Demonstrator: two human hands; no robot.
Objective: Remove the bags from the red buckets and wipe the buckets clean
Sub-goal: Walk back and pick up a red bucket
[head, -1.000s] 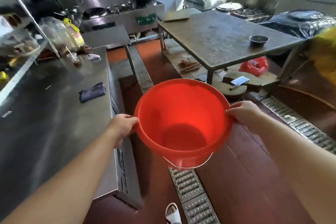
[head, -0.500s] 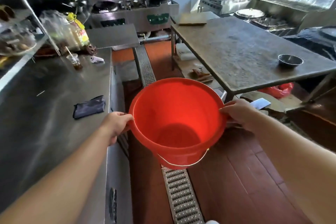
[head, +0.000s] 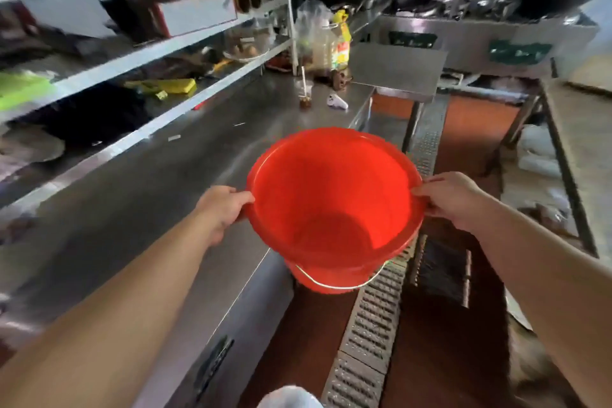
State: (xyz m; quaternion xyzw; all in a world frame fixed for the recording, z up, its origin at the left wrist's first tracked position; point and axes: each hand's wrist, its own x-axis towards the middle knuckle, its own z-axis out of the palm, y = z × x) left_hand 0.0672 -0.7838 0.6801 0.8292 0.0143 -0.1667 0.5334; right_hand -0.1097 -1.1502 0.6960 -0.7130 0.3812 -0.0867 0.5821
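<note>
Bucket (head: 334, 205) apparently empty, rim gripped between both hands.

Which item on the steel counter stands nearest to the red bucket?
The plastic cup with a straw; the white object beside it lies slightly farther from the red bucket.

Steel counter (head: 139, 208): plastic cup w/ straw (head: 305, 94), oil bottle (head: 341, 43) at far end.

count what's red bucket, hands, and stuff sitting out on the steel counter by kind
red bucket: 1
hands gripping its rim, left hand and right hand: 2
plastic cup with straw: 1
small white object: 1
oil bottle: 1
total: 6
</note>
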